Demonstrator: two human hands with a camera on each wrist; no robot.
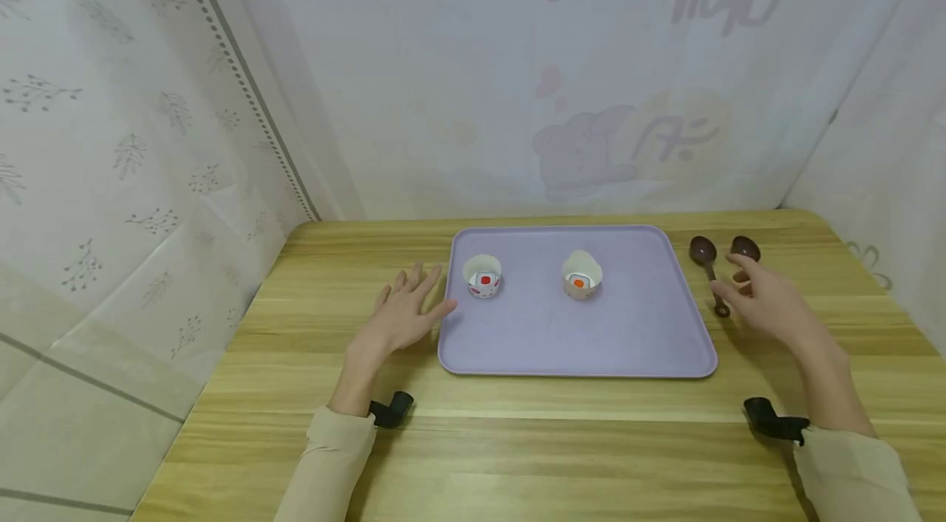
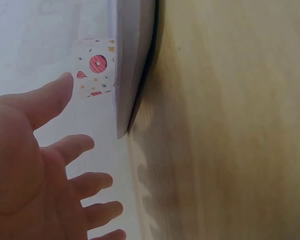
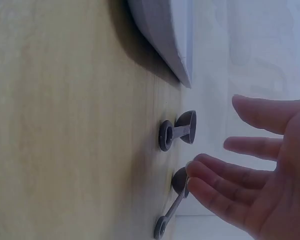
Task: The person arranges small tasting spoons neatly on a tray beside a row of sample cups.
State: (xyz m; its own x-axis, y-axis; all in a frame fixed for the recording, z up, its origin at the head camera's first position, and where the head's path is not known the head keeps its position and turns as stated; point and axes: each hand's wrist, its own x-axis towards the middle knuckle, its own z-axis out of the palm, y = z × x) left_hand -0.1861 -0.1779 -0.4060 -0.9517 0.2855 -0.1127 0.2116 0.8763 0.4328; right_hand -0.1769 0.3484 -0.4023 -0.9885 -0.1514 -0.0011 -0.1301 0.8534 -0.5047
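Right hand (image 3: 277, 200), fingers (image 3: 235, 173) close beside two brown spoons (image 1: 704, 249)

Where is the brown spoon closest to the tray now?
In the head view, that spoon lies on the table just right of the tray, with the other spoon to its right and the right hand close by.

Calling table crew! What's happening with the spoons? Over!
Left grip empty, by tray. Right grip empty, near spoons. Both spoons on table, right of tray. No blockage seen.
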